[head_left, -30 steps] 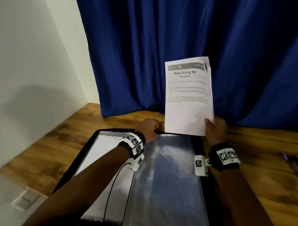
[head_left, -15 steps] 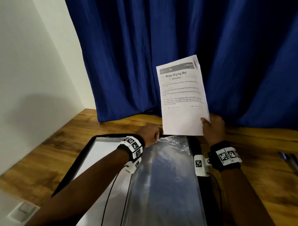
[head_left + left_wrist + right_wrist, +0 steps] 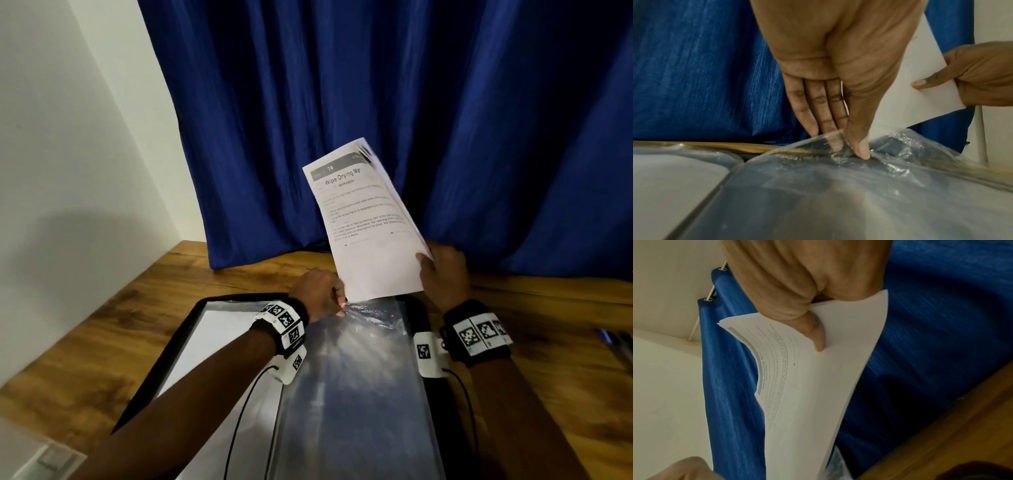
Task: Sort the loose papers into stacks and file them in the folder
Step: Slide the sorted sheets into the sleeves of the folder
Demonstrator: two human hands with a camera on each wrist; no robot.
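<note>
An open black folder (image 3: 191, 318) lies on the wooden desk, with a white sheet under plastic on its left page and a clear plastic sleeve (image 3: 356, 383) (image 3: 838, 194) on its right page. My left hand (image 3: 317, 294) (image 3: 844, 146) pinches the sleeve's top edge between thumb and fingers and lifts it. My right hand (image 3: 442, 274) (image 3: 807, 318) grips a stack of printed papers (image 3: 370, 226) (image 3: 813, 386) (image 3: 920, 91) at its lower right corner. The stack stands tilted to the left, its bottom edge just above the sleeve's mouth.
A blue curtain (image 3: 376, 102) hangs right behind the folder along the desk's far edge. A white wall (image 3: 68, 137) stands on the left. Pens (image 3: 616, 346) lie at the desk's right edge. Bare wooden desk (image 3: 555, 308) shows on both sides of the folder.
The paper stack has tipped leftward and come lower, its bottom edge now near my left hand at the sleeve's top. My left hand has stayed on the sleeve's edge.
</note>
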